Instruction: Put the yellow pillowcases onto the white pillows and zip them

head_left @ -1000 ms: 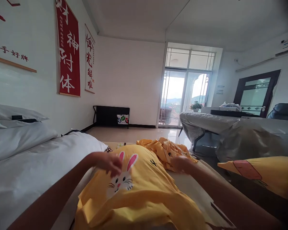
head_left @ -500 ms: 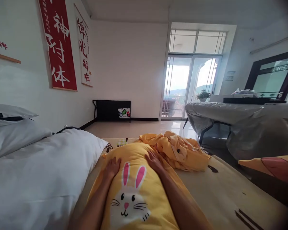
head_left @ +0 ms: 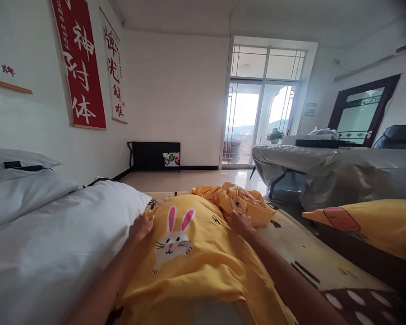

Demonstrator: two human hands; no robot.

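Observation:
A yellow pillowcase (head_left: 203, 243) printed with a white rabbit lies in front of me, rounded over a pillow at its far end and loosely wrinkled nearer me. A patch of pale fabric (head_left: 209, 311) shows at its near end. My left hand (head_left: 142, 225) is closed on the pillowcase's left edge near the far corner. On the opposite side, my right hand (head_left: 242, 222) has its fingers curled round the right edge. Just beyond the right hand sits a crumpled heap of yellow-orange cloth (head_left: 257, 207), partly touching the pillowcase.
White pillows (head_left: 61, 253) are piled along the left. A beige patterned blanket (head_left: 311, 248) lies underneath. Another yellow pillow (head_left: 382, 225) rests at the right. Farther back are a plastic-covered table (head_left: 291, 158), a black folded panel (head_left: 152, 155) and a glass door (head_left: 242, 126).
Both hands have gone from lying flat on top to gripping the side edges. The rabbit print has shifted away from me, and the near fabric has wrinkled. The view has turned slightly right.

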